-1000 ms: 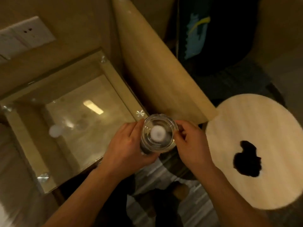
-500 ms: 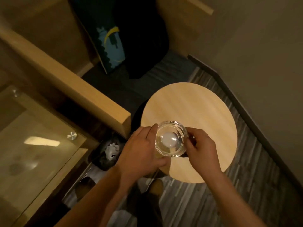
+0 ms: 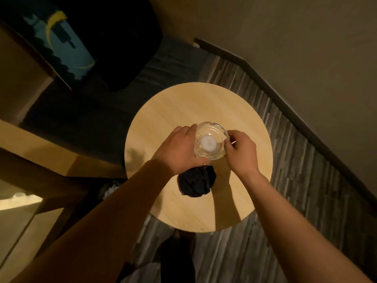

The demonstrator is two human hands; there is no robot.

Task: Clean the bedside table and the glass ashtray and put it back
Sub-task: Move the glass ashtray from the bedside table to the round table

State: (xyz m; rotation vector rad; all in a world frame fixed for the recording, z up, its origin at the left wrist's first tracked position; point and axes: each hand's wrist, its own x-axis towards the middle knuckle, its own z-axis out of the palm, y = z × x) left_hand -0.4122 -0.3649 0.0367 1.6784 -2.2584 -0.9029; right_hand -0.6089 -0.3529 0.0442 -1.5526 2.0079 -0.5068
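Observation:
A clear glass ashtray (image 3: 210,140) with a white spot in its middle is held over the centre of the round light-wood table (image 3: 234,111). My left hand (image 3: 177,149) grips its left rim. On the opposite side, my right hand (image 3: 240,152) pinches the right rim. Whether the ashtray touches the tabletop cannot be told. A crumpled dark cloth (image 3: 196,181) lies on the table just below the ashtray, nearer to me.
A glass-topped bedside cabinet (image 3: 18,203) shows at the lower left, behind a wooden ledge (image 3: 40,146). A dark bag with a blue print (image 3: 67,41) stands at the upper left. A wall with dark skirting (image 3: 295,111) runs along the right. Striped grey floor surrounds the table.
Both hands have carried the ashtray from beside the glass-topped cabinet to above the round table's centre. The view swung right, and the dark cloth now shows below the ashtray.

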